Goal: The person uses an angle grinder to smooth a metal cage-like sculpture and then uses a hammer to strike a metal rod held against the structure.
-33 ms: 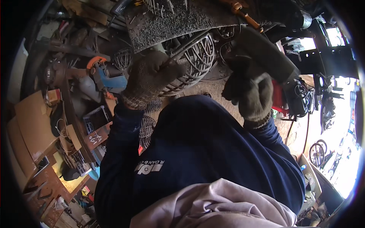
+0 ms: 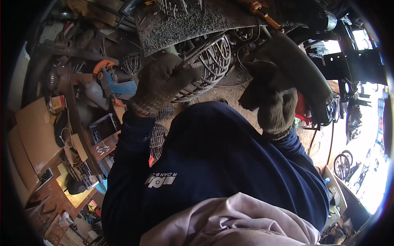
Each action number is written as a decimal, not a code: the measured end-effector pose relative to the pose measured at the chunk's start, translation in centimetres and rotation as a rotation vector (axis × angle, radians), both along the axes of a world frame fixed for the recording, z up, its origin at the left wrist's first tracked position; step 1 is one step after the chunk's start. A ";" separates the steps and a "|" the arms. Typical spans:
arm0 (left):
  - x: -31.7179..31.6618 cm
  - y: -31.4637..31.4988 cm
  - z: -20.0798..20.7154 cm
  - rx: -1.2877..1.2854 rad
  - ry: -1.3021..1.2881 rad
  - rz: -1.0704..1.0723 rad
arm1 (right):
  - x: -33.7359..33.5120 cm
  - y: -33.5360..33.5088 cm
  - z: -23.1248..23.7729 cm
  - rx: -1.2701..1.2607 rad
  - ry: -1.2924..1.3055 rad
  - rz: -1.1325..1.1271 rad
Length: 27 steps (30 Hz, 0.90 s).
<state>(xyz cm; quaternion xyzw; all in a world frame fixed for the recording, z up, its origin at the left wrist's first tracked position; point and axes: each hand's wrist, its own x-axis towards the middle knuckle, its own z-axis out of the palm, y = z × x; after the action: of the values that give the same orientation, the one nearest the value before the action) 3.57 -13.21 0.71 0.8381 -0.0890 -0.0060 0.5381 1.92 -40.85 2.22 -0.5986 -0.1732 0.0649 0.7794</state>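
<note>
Both my hands wear dark knitted work gloves. My left hand [image 2: 160,82] is closed on the edge of a round metal wire cage [image 2: 219,61], under the near edge of a dark metal bench. A thin dark bar [image 2: 207,47] runs along the cage's rim from my thumb. To the right, my right hand [image 2: 277,108] is closed around the lower part of a dark curved panel [image 2: 301,63] that looks like a hand-held welding shield. The grip itself is hidden by glove and shadow.
The dark bench [image 2: 184,28] carries grit and upright metal rods. An orange-handled tool [image 2: 266,18] lies at its right. To the left are a blue and orange power tool [image 2: 119,86], another wire cage [image 2: 132,62] and cardboard [image 2: 37,131]. A bicycle wheel [image 2: 342,167] stands at right.
The dark curved panel has swung slightly right and toward me, with a small shift of my right hand. My left hand and the wire cage look almost unmoved.
</note>
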 end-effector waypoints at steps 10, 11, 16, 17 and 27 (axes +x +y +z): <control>-0.7 1.4 -0.4 0.141 -0.094 -0.047 | -0.9 1.4 0.4 -0.242 0.238 0.100; -0.3 1.1 1.3 0.104 -0.094 -0.036 | 0.4 0.8 0.1 -0.402 0.154 0.106; -0.7 1.0 0.8 0.054 -0.151 0.014 | 1.2 -0.1 -0.3 -0.345 0.029 0.086; -0.4 1.0 2.0 0.118 -0.109 -0.009 | 1.0 -0.2 0.0 -0.508 -0.082 0.062; -0.8 0.7 1.9 0.060 0.018 -0.034 | -0.5 1.4 0.0 -0.498 0.246 0.198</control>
<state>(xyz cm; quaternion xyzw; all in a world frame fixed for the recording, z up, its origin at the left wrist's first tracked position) 2.80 -12.52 2.59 0.8523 -0.0979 -0.0255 0.5132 1.42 -39.46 2.19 -0.7391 -0.1137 0.2535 0.6136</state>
